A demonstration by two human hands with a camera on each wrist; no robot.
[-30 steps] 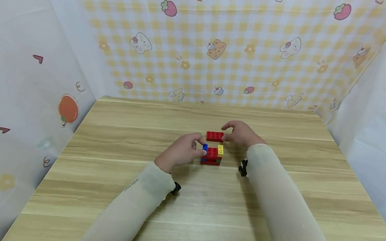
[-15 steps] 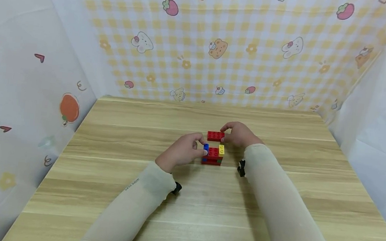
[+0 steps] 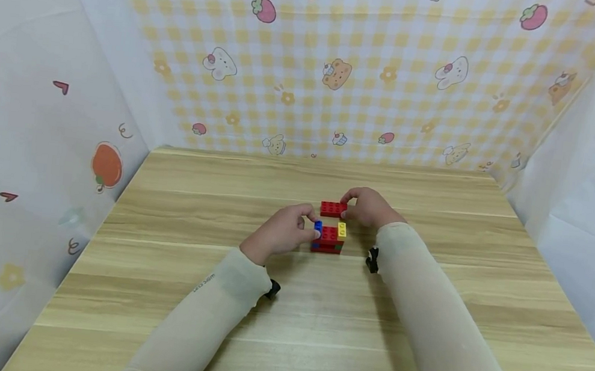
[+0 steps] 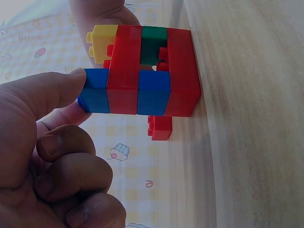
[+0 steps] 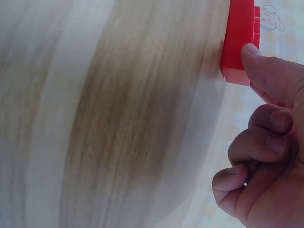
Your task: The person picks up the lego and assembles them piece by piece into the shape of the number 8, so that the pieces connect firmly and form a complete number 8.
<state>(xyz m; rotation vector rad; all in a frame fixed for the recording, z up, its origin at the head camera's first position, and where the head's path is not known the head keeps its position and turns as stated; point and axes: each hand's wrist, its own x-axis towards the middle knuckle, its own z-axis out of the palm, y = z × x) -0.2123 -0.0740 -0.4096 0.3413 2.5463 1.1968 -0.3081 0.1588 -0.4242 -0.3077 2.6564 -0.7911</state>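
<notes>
My left hand (image 3: 278, 232) pinches the upper blue brick (image 4: 96, 90) between thumb and forefinger, on the left end of a small brick stack. That stack has a red bottom brick (image 4: 184, 76), a lower blue brick (image 4: 153, 92) and a green brick (image 4: 153, 45) above it, then an upper red brick (image 4: 124, 71). A yellow brick (image 3: 342, 230) tops the right end. Just behind the stack, a loose red brick (image 3: 332, 209) lies studs up on the table. My right hand (image 3: 370, 208) pinches its right end, the other fingers curled in the right wrist view.
The wood-grain table (image 3: 281, 341) spreads around the bricks. A yellow checked cloth (image 3: 290, 46) hangs behind its back edge, and pale sheets (image 3: 26, 121) stand at both sides. A black wrist mount (image 3: 373, 260) shows under the right sleeve.
My right forefinger has come down onto the far side of the loose red brick. The left hand keeps its hold on the upper blue brick. The head view has shifted slightly.
</notes>
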